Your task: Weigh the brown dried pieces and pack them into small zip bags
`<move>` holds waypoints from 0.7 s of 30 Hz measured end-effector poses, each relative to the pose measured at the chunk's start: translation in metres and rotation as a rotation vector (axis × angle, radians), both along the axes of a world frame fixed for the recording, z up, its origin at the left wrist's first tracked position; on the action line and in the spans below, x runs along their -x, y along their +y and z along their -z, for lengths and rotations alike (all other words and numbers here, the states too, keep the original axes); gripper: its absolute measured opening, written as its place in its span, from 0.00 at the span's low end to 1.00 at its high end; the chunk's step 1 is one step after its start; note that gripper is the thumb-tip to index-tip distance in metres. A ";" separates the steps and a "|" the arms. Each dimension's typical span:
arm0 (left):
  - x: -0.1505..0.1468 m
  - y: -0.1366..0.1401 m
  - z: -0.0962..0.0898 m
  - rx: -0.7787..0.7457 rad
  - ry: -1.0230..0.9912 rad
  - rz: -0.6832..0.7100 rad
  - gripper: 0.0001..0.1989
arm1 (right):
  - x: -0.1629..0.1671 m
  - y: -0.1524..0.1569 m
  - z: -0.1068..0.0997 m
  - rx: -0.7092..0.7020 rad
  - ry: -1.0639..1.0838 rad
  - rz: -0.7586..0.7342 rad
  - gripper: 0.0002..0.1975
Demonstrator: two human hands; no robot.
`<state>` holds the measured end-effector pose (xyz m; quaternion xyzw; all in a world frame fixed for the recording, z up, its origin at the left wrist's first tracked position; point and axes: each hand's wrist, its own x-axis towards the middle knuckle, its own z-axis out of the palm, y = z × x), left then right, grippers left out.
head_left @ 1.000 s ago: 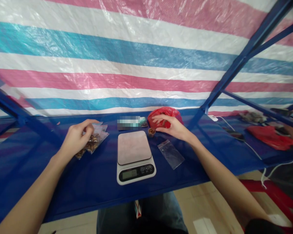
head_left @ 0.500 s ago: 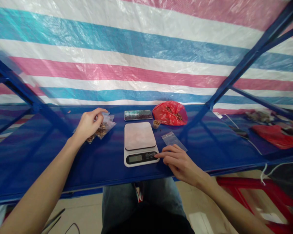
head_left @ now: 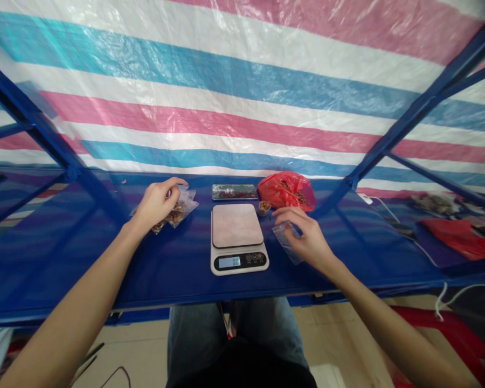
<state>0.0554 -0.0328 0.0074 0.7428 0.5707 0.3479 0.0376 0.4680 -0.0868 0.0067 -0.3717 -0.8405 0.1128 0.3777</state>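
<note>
My left hand (head_left: 156, 205) rests on filled bags (head_left: 177, 214) on the table (head_left: 178, 264); from here I can't tell whether it grips them. My right hand (head_left: 306, 234), thumb and fingers apart, is over a clear bag (head_left: 281, 235) beside the scale (head_left: 238, 226).

- Scale (head_left: 237, 226), display (head_left: 229, 262): two dark zeros on a pale lit panel, at the panel's right end, reading 0.0; the dot between them is faint, and any unit is too small to read.
- Scale, middle button (head_left: 254, 257): the letter M.
- Scale, left button (head_left: 248, 258): a small round sign, too blurred to name.
- Scale, right button (head_left: 260, 257): a mark, unreadable.
- Beneath the buttons: tiny pale captions, illegible.
</note>
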 end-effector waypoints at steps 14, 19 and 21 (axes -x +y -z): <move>-0.002 0.000 -0.003 0.016 0.013 -0.005 0.21 | 0.013 0.081 -0.006 0.111 -0.104 -0.013 0.32; -0.002 0.000 -0.002 0.054 -0.002 0.001 0.22 | 0.040 0.059 -0.028 0.134 -0.052 -0.134 0.35; -0.002 0.000 -0.001 0.059 -0.007 -0.004 0.21 | 0.053 0.052 -0.029 0.152 -0.098 -0.182 0.35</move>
